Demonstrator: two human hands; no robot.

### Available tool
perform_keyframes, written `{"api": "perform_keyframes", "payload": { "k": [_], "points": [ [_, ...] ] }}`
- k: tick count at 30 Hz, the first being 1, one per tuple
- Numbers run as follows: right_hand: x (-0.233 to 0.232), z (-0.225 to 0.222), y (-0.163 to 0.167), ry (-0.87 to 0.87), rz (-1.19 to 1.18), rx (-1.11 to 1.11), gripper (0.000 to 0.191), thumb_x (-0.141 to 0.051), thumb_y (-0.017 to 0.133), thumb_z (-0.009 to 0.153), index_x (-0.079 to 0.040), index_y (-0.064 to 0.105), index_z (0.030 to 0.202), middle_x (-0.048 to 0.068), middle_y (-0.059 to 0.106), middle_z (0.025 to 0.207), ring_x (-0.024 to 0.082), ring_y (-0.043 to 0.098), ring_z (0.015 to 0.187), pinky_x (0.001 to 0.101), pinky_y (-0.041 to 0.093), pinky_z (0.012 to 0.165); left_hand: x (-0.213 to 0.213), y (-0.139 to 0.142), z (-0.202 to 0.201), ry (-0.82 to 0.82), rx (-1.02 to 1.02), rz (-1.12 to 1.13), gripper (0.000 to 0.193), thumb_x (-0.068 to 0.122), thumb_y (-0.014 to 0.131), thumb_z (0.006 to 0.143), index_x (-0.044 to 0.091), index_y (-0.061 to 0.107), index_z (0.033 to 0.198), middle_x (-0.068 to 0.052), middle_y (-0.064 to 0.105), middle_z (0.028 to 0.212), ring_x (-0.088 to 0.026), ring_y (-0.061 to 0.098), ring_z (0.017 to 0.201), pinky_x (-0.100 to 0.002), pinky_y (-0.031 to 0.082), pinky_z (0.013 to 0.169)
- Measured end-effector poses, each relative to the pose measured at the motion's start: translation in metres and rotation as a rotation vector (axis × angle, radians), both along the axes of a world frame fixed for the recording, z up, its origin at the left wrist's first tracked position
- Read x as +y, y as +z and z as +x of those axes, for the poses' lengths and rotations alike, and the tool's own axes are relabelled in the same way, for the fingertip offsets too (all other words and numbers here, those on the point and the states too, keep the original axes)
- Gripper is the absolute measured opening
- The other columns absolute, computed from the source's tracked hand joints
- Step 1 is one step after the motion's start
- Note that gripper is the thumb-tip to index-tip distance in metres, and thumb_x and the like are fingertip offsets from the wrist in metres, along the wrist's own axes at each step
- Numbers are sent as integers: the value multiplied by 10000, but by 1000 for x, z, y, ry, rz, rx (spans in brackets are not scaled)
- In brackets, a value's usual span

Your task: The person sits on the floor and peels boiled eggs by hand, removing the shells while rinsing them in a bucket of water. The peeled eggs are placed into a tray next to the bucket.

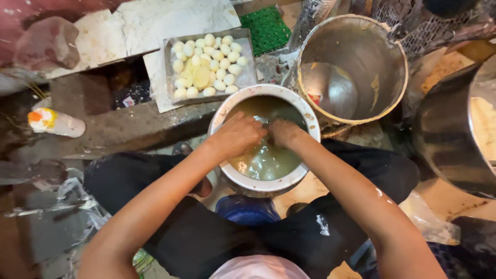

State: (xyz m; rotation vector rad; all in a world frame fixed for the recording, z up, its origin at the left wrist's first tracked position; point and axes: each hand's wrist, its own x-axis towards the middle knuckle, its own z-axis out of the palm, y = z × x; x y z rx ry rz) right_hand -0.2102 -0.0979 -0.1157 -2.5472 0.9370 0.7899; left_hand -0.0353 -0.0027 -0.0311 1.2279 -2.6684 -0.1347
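Observation:
A white round pot (227, 106) full of cloudy yellowish-green liquid (266, 163) stands between my knees. My left hand (236, 135) and my right hand (283, 132) are both dipped into the liquid at the pot's far side, fingers curled under the surface. The fingertips are hidden by the liquid, so what they hold cannot be seen. Just beyond the pot, a metal tray (168, 62) carries several peeled boiled eggs (209, 64).
A big empty metal pot (385, 51) smeared with yellow batter stands at the right, another large metal vessel (447, 129) at the far right. A white bottle (54, 123) lies on the left ledge. A green mat (267, 27) lies at the back, a blue stool (245, 209) under me.

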Motion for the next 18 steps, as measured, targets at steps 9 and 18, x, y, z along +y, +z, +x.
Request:
{"api": "perform_keyframes", "payload": {
  "k": [9,18],
  "points": [
    [-2,-47,-84,-117,-42,25,846,-454,814,744,-123,417,1413,163,413,1485,356,410,1368,454,383,1104,-13,-102,-17,84,240,62,165,187,674,746,67,773,801,-172,724,803,-343,724,752,-490,580,671],
    [-8,-8,-159,-210,-27,157,746,-395,795,762,-113,472,1372,168,464,1436,355,460,1326,455,419,1070,-8,-114,35,65,475,225,130,167,664,807,103,775,819,-138,732,803,-312,729,755,-491,566,667]
  ]
}}
